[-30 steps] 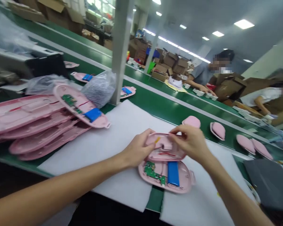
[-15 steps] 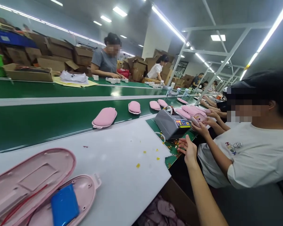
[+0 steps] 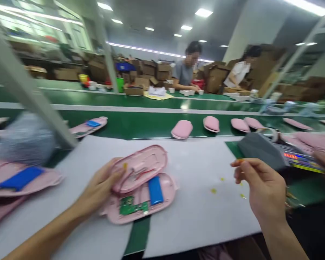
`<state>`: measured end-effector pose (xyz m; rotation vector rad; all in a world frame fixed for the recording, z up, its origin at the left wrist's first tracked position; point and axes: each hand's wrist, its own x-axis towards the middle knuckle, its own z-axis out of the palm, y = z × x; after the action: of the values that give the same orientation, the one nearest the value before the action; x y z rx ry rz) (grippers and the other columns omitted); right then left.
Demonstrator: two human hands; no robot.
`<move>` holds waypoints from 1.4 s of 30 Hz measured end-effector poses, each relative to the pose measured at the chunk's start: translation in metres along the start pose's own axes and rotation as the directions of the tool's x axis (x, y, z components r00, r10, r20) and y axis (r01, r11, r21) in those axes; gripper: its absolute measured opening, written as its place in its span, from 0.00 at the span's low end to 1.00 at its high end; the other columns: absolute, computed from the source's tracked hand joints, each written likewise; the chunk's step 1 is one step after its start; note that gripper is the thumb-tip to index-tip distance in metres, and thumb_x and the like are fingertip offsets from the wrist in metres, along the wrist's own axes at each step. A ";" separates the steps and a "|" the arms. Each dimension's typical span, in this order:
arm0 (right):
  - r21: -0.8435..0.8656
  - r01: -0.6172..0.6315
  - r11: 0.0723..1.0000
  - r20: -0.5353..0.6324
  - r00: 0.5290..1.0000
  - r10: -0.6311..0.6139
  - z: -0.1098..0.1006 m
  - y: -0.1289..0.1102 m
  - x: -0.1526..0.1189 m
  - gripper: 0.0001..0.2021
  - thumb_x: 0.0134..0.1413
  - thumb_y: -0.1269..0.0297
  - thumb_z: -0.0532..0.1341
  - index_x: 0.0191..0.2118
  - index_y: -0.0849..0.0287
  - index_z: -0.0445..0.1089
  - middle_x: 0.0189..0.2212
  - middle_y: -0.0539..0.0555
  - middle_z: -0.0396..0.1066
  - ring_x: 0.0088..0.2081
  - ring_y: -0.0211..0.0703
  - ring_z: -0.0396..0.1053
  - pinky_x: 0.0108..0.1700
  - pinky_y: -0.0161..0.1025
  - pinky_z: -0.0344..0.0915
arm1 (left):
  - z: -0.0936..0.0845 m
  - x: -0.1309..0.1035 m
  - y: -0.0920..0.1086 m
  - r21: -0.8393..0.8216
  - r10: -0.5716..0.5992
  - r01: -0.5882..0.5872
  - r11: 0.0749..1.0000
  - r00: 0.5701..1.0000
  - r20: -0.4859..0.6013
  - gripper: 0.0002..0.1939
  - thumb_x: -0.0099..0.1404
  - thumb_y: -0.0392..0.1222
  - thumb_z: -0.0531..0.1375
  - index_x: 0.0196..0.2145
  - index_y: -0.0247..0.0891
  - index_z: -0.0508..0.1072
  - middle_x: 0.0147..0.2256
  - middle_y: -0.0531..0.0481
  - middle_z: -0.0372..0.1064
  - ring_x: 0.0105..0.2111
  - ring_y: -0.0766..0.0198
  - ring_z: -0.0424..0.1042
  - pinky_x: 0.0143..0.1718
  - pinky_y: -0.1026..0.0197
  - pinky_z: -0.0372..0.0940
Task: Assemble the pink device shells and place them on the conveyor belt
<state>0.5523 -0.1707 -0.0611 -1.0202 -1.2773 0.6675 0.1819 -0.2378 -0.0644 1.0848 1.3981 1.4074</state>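
My left hand [image 3: 104,184] grips the upper pink shell half [image 3: 151,159] of an opened pink plastic case, thumb over its edge. A small yellow spot shows near the thumb tip. Under it, tilted apart, lies the other pink shell half [image 3: 162,209], with a green circuit board [image 3: 130,206] and a blue battery pack [image 3: 155,190] inside. Wires run in the upper half. My right hand [image 3: 262,187] is raised at the right, thumb and index finger pinched on a small piece of amber tape [image 3: 239,160]. The hand is somewhat blurred.
A grey tape dispenser [image 3: 262,150] stands at the right. Closed pink cases [image 3: 182,129] rest on the green conveyor [image 3: 141,124]. More open cases with a blue battery [image 3: 20,178] lie at left. Yellow tape bits [image 3: 213,191] dot the white board [image 3: 195,220]. Co-workers [image 3: 184,74] sit opposite.
The view has swung left from the tape dispenser. My right hand, earlier reaching beside the dispenser with fingers apart, now pinches amber tape. My left hand has come into view, holding the upper shell half.
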 end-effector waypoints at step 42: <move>-0.284 0.819 0.498 0.624 0.552 -0.553 0.152 -0.051 -0.040 0.23 0.54 0.55 0.62 0.54 0.58 0.66 0.53 0.62 0.64 0.50 0.54 0.65 0.44 0.47 0.67 | -0.017 -0.044 -0.020 0.171 0.382 -0.422 0.890 0.896 0.224 0.20 0.62 0.31 0.51 0.51 0.38 0.66 0.45 0.47 0.70 0.45 0.60 0.70 0.48 0.60 0.63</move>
<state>0.3898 -0.1910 -0.0366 -0.6478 -2.2381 -0.1859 0.1765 -0.2843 -0.0849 1.6841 1.2540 1.4139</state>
